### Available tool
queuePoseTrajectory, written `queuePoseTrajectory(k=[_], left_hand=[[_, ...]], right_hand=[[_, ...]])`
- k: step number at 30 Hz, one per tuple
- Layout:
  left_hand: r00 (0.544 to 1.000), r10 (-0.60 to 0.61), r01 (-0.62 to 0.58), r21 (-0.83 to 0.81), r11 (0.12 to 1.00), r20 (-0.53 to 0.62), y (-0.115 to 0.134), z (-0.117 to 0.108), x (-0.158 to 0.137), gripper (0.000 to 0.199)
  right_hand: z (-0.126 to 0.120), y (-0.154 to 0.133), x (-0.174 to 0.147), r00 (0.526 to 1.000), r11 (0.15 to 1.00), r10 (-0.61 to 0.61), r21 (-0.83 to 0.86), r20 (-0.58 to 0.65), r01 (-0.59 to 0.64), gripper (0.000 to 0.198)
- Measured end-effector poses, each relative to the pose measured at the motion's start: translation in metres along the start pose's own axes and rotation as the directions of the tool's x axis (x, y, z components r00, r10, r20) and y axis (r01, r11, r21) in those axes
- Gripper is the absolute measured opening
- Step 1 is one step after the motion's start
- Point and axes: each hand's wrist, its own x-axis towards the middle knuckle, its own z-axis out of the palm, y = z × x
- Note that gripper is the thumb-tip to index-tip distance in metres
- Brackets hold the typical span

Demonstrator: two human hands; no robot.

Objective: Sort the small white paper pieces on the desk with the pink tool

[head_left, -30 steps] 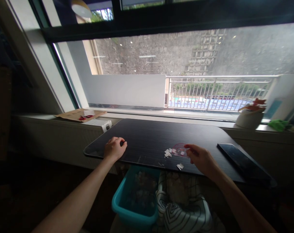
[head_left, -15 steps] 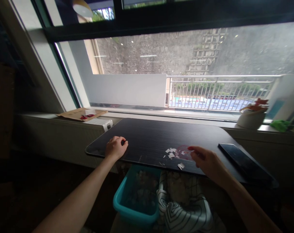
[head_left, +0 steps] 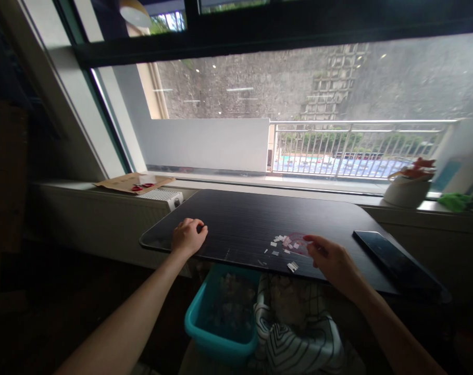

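Small white pieces [head_left: 278,239] lie scattered on the dark table, several of them over a see-through, pink-printed patch [head_left: 299,244] that looks like thin plastic. My right hand [head_left: 332,256] is at the right edge of this patch, its index finger reaching left and the other fingers curled under. What its fingers hold, if anything, is hidden. Nearer the front edge lies a small striped white piece [head_left: 293,266]. My left hand [head_left: 189,237] rests at the front edge, left of the pieces, fingers curled with a dark gap by the thumb; its contents cannot be made out.
A black phone or tablet [head_left: 393,260] lies on the table's [head_left: 236,213] right side. Below the front edge are a turquoise tub [head_left: 221,338] of small pieces and a striped cloth [head_left: 299,344]. Red scissors [head_left: 142,187] and a white pot [head_left: 407,190] stand by the window.
The white pieces have shifted and spread rightward over the pink-printed patch. Both hands keep nearly the same pose; the whole view has moved slightly.
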Motion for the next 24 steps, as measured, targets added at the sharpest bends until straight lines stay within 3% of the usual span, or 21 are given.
queuePoseTrajectory(k=[8, 15, 21, 24], left_hand=[[1.000, -0.010, 0.010, 0.009, 1.000, 0.016, 0.003, -0.003, -0.001, 0.024], [1.000, -0.008, 0.008, 0.000, 1.000, 0.008, 0.003, -0.003, -0.002, 0.024], [1.000, -0.014, 0.014, -0.003, 1.000, 0.001, 0.004, -0.004, -0.002, 0.023], [1.000, -0.014, 0.014, -0.006, 1.000, 0.003, 0.005, -0.005, -0.003, 0.023]], right_hand=[[0.016, -0.013, -0.015, 0.999, 1.000, -0.015, 0.022, 0.044, 0.014, 0.043], [0.026, -0.019, -0.029, 0.999, 0.999, -0.039, -0.038, -0.024, 0.038, 0.041], [0.037, -0.029, -0.035, 0.996, 0.995, -0.093, 0.030, -0.004, 0.093, 0.034], [0.036, -0.026, -0.039, 0.994, 0.997, -0.080, -0.018, -0.079, 0.079, 0.034]])
